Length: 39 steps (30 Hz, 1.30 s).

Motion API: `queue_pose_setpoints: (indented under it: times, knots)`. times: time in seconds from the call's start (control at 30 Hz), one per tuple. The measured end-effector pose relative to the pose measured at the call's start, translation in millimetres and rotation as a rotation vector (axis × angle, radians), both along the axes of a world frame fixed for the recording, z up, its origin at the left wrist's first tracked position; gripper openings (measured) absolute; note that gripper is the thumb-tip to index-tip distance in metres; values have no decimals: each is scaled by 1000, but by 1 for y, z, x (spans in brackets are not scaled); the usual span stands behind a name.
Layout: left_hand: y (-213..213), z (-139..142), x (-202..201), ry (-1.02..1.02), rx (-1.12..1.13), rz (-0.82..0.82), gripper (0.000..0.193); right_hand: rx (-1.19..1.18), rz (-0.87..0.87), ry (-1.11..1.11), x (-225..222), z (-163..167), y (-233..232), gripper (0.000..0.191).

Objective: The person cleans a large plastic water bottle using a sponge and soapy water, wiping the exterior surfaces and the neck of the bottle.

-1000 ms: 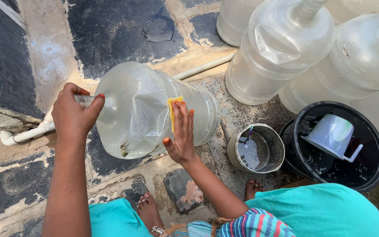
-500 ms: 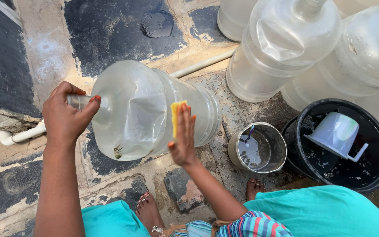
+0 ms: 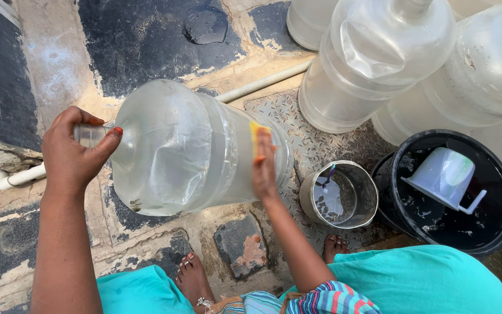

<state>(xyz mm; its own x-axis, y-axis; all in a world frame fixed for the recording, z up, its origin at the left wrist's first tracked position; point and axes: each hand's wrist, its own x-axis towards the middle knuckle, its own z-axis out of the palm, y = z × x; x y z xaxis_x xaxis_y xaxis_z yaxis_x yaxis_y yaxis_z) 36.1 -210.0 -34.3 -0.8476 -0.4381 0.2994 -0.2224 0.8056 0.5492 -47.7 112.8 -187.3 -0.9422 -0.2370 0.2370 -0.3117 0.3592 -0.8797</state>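
Big clear water bottle (image 3: 193, 151) lying on its side on the stone floor (image 3: 146, 40), more clear bottles (image 3: 390, 52) behind, black tub (image 3: 495, 232), left hand (image 3: 74, 154) fingers wrapped round the bottle neck, right hand (image 3: 264, 166) flat, pressing a yellow sponge (image 3: 257, 132) on the bottle.

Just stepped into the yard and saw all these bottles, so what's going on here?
A person crouches over a large clear plastic water jug lying on its side on the stone ground. The left hand grips its neck, while the right hand presses a yellow sponge against its side. Beside them stand a small metal tin of water, a black bucket holding a white plastic cup, and more clear jugs.
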Motion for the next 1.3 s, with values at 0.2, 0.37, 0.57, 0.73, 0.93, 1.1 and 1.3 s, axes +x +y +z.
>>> queue_pose_setpoints:
  times: [0.2,0.37,0.57,0.73,0.93,1.1,1.3]
  knots:
    - [-10,-4,5,49,32,-24,35,31,278,467,60,43,-49,90]
    - [-27,-8,21,17,274,-24,32,261,-70,223,8,-20,-6,68]
    - [-47,-18,46,76,499,-35,29,-235,-112,-650,-41,-64,55,87]
    - [-56,-51,65,235,611,459,48,-808,-12,-870,-25,-63,53,83]
    - [-41,-94,59,59,1005,704,91,-294,32,-555,-14,-58,67,110]
    - [-23,-109,41,-18,997,752,93,57,16,-182,-2,-46,61,110]
    - [30,-102,-29,-239,89,279,68,280,67,-504,6,-39,5,117]
